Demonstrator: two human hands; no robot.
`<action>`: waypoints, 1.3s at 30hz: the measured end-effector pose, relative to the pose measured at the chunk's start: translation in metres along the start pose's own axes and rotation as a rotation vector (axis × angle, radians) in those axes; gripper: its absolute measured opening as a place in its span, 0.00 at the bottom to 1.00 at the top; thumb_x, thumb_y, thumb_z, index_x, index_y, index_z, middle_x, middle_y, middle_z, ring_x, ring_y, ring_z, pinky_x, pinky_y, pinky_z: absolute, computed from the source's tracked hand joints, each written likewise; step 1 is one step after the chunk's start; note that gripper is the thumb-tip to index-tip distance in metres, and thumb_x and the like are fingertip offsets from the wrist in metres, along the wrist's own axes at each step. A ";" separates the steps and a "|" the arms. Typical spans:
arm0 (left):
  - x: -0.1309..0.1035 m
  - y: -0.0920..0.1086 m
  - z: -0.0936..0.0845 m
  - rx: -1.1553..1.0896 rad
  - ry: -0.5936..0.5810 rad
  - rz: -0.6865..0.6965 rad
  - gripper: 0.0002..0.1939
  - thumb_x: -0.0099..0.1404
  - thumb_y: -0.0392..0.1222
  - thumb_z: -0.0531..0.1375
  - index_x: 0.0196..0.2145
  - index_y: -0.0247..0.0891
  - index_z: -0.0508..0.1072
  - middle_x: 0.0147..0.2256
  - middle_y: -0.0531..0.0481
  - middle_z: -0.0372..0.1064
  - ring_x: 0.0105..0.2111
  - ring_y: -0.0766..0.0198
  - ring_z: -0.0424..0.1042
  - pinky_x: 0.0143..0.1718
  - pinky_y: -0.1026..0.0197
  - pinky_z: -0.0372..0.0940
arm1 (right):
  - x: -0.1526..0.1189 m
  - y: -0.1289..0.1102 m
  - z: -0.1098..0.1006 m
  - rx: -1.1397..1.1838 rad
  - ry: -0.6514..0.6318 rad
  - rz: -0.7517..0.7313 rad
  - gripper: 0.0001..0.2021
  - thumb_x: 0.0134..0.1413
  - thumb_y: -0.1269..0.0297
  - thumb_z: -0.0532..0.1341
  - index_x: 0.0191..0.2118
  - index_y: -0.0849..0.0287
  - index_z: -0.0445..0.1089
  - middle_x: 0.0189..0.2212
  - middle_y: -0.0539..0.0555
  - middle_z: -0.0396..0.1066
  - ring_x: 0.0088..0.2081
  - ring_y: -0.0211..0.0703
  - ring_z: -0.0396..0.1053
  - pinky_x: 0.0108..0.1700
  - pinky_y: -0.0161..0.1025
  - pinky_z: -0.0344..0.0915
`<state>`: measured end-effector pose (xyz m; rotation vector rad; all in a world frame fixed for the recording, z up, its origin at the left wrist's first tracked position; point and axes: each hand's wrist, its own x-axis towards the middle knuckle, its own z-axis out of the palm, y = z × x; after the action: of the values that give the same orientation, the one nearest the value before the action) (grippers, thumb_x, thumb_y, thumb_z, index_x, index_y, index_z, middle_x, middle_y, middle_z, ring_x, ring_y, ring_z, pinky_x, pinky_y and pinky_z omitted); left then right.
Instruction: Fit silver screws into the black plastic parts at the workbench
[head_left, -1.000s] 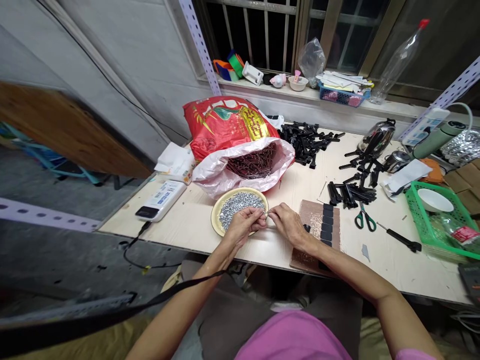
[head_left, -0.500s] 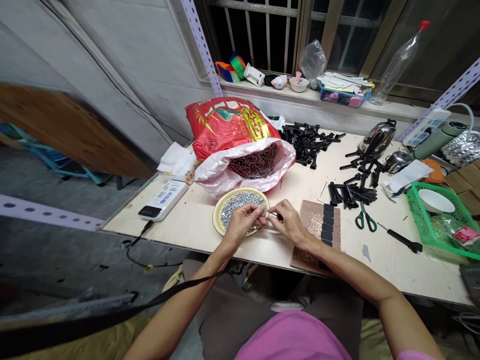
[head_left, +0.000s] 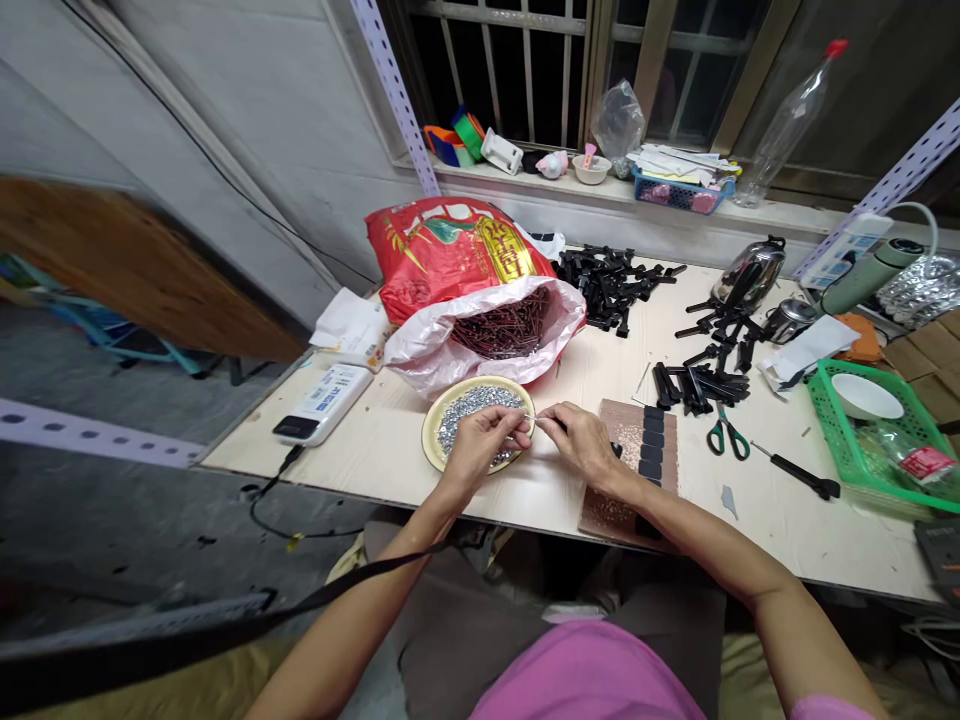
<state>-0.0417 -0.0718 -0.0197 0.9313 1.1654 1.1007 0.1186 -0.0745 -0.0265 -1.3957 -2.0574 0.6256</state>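
At far left we noted a white device (head_left: 324,402) with a printed label too small to read. Behind it lay a red sack (head_left: 450,250) bearing yellow characters we could not read, its white liner open on dark nails (head_left: 501,325). A yellow plate (head_left: 431,432) held small silvery parts. The left hand (head_left: 480,447) hovered over the plate's near rim, fingers pinched on a thin pin (head_left: 534,419); the right hand (head_left: 581,441) gripped its other end. Farther right, a green basket (head_left: 834,437) held a white bowl (head_left: 866,396)
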 end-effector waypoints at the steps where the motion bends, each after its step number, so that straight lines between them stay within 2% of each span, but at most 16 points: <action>1: 0.000 0.000 0.000 -0.035 -0.009 -0.026 0.23 0.38 0.57 0.70 0.22 0.34 0.74 0.21 0.52 0.71 0.19 0.69 0.68 0.23 0.65 0.67 | 0.000 0.000 0.000 -0.008 0.020 -0.015 0.09 0.63 0.63 0.55 0.37 0.58 0.72 0.32 0.51 0.71 0.33 0.37 0.68 0.35 0.33 0.60; 7: 0.000 0.002 0.007 -0.207 -0.030 -0.032 0.23 0.35 0.53 0.73 0.26 0.33 0.77 0.23 0.52 0.72 0.24 0.68 0.70 0.28 0.64 0.69 | -0.002 -0.003 0.001 0.153 0.202 -0.104 0.07 0.60 0.66 0.57 0.36 0.58 0.73 0.32 0.52 0.69 0.35 0.38 0.68 0.39 0.35 0.64; 10: 0.000 0.002 0.014 -0.276 -0.010 0.018 0.23 0.35 0.50 0.73 0.28 0.35 0.78 0.27 0.52 0.74 0.27 0.67 0.71 0.29 0.64 0.69 | 0.000 -0.007 0.006 0.272 0.304 -0.051 0.07 0.59 0.65 0.58 0.33 0.57 0.72 0.30 0.51 0.70 0.33 0.38 0.68 0.38 0.35 0.65; 14: 0.007 0.000 0.017 -0.318 0.036 0.089 0.19 0.37 0.49 0.73 0.28 0.37 0.79 0.30 0.51 0.75 0.29 0.66 0.72 0.32 0.63 0.69 | 0.006 -0.015 0.014 0.410 0.358 0.030 0.08 0.57 0.62 0.59 0.32 0.57 0.73 0.30 0.51 0.73 0.32 0.38 0.69 0.36 0.35 0.66; 17: 0.009 -0.003 0.016 -0.274 0.037 0.110 0.20 0.41 0.51 0.71 0.31 0.38 0.79 0.34 0.48 0.77 0.36 0.61 0.74 0.38 0.61 0.68 | 0.011 -0.018 0.017 0.481 0.404 0.091 0.08 0.56 0.60 0.59 0.32 0.57 0.73 0.30 0.51 0.74 0.33 0.39 0.70 0.39 0.36 0.66; 21: 0.004 -0.007 0.016 -0.064 -0.015 0.147 0.19 0.46 0.53 0.69 0.33 0.38 0.80 0.33 0.48 0.78 0.40 0.59 0.74 0.44 0.60 0.66 | 0.013 -0.020 0.017 0.546 0.464 0.115 0.09 0.53 0.59 0.60 0.31 0.58 0.72 0.28 0.50 0.74 0.32 0.39 0.70 0.39 0.37 0.67; 25: -0.003 -0.008 0.022 -0.045 -0.035 0.165 0.19 0.48 0.55 0.67 0.30 0.36 0.79 0.24 0.52 0.72 0.26 0.66 0.71 0.32 0.64 0.67 | 0.011 -0.020 0.008 0.572 0.425 0.109 0.11 0.52 0.56 0.61 0.32 0.58 0.72 0.26 0.49 0.71 0.27 0.37 0.67 0.35 0.36 0.67; 28: -0.007 -0.005 0.027 -0.141 -0.045 0.133 0.21 0.47 0.57 0.67 0.29 0.36 0.77 0.22 0.55 0.68 0.19 0.71 0.64 0.21 0.67 0.63 | 0.011 -0.017 -0.009 0.581 0.450 0.079 0.15 0.54 0.52 0.60 0.39 0.58 0.73 0.34 0.53 0.72 0.33 0.38 0.69 0.38 0.36 0.68; 30: -0.009 -0.003 0.029 -0.180 -0.065 0.096 0.22 0.46 0.57 0.67 0.29 0.35 0.76 0.22 0.55 0.67 0.18 0.73 0.62 0.16 0.69 0.59 | 0.013 -0.015 -0.023 0.618 0.397 0.033 0.18 0.58 0.50 0.56 0.42 0.58 0.73 0.39 0.55 0.72 0.38 0.39 0.70 0.41 0.37 0.69; 34: -0.014 0.001 0.032 -0.182 -0.093 0.040 0.22 0.45 0.57 0.68 0.28 0.34 0.75 0.21 0.56 0.65 0.16 0.75 0.59 0.12 0.72 0.53 | 0.015 -0.010 -0.041 0.637 0.189 -0.031 0.20 0.59 0.47 0.55 0.40 0.58 0.75 0.37 0.54 0.74 0.40 0.39 0.71 0.45 0.39 0.69; 39: -0.016 0.003 0.036 -0.162 -0.122 0.044 0.21 0.45 0.57 0.67 0.27 0.35 0.74 0.19 0.57 0.64 0.14 0.76 0.56 0.11 0.72 0.49 | 0.011 -0.011 -0.044 0.615 0.173 -0.034 0.17 0.55 0.48 0.59 0.36 0.57 0.76 0.36 0.52 0.75 0.39 0.40 0.72 0.45 0.39 0.69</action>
<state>-0.0079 -0.0870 -0.0073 0.8886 0.9463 1.1396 0.1381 -0.0650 0.0153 -1.0079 -1.5591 0.9822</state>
